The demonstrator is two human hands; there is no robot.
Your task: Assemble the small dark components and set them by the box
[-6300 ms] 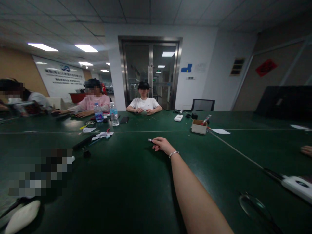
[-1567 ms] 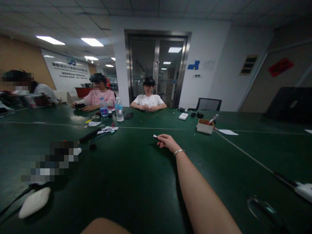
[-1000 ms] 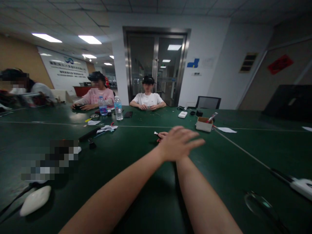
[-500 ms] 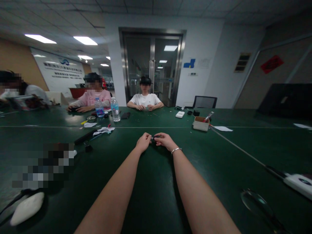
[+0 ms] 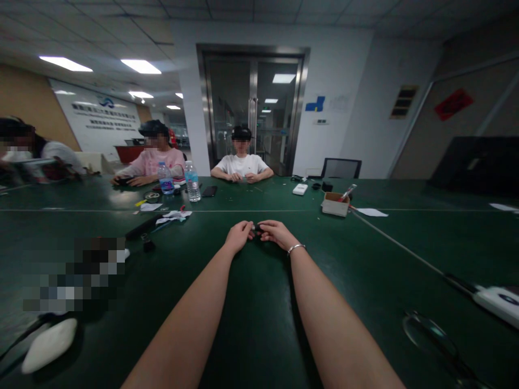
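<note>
My left hand and my right hand meet over the green table, fingertips a short gap apart. Between them is a small dark object with a silvery part, too small to name. The left fingers pinch its silvery side, while the right thumb and fingers close on the dark side. Whether it is one piece or two I cannot tell. A metal bracelet circles my right wrist.
Bottles, a phone and papers lie left. Rightward are a small box, a white device, a cable and glasses. A white mouse-like object is near left. A person sits opposite.
My right hand has shifted slightly right, and more of the silvery part shows between the fingertips. My left hand stays nearly in place.
</note>
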